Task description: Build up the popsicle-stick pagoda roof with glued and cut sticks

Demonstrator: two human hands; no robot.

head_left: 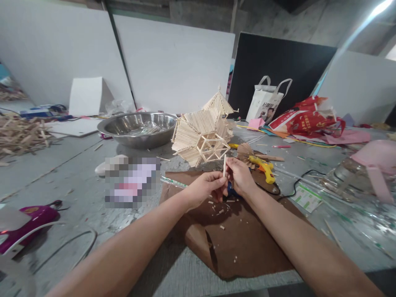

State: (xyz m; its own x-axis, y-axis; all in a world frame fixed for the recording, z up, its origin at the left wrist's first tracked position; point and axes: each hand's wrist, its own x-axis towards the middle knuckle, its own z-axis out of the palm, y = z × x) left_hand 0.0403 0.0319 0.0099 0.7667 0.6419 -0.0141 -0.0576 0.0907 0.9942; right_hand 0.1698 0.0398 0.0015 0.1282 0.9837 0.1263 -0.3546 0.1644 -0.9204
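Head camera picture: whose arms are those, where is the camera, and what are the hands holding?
There's no robot here, just a person. The camera sits on their head, looking forward and down, so you see roughly what they see. The left hand and right hand hold a thin, pale stick between their fingers. Under them, a brown sheet lies on a grey table. Beyond stands a model made of sticks, with a metal bowl to its left.

Grey table [83,181] beneath metal basin [139,142], stick model [198,128], brown sheet [253,243].
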